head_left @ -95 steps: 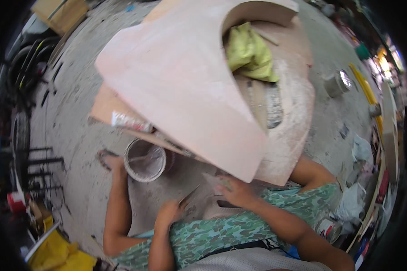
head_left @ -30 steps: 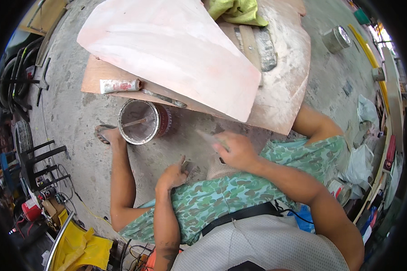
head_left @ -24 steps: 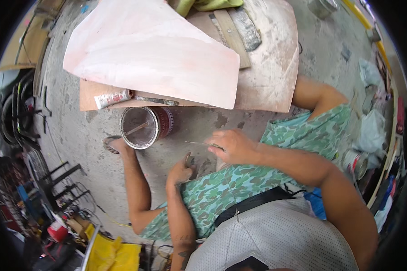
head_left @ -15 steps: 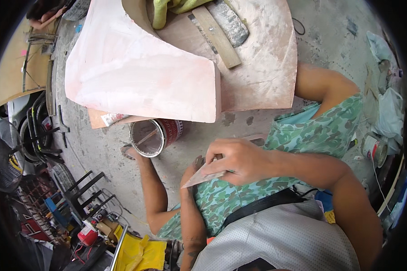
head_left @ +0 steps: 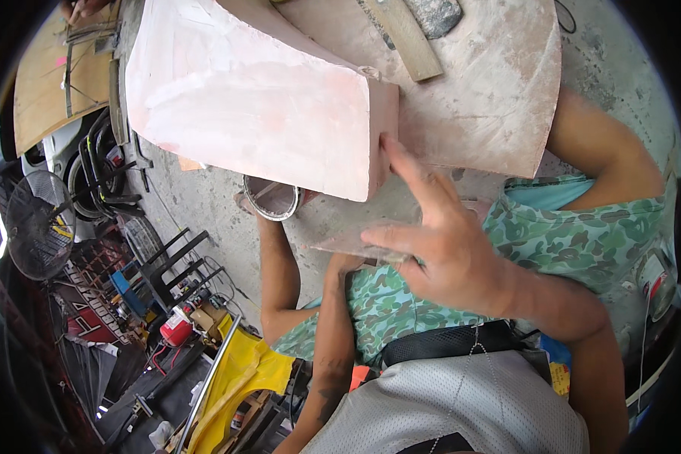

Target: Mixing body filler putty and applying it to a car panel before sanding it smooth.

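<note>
My right hand (head_left: 450, 242) pinches a thin, flat putty spreader (head_left: 344, 242), slightly blurred, between thumb and fingers. Its index finger stretches forward and touches the narrow end face of a pinkish-white, curved shaped piece (head_left: 265, 113). Below the spreader, my left hand (head_left: 346, 262) is at my lap, its fingers mostly hidden. An open round can (head_left: 291, 202) with a stick across its mouth stands on the floor, partly under the shaped piece's near edge.
Beyond lies a dusty board (head_left: 477, 83) carrying a wooden strip (head_left: 405, 38) and a grey, powdery block (head_left: 436, 15). At left are a black fan (head_left: 41, 225), a yellow sheet (head_left: 242, 378) and a red bottle (head_left: 175, 329). Another person's hand shows at top left.
My right hand has moved forward with the spreader, and its index finger now reaches the shaped piece's end. The view has shifted, with the can now more covered by the piece.
</note>
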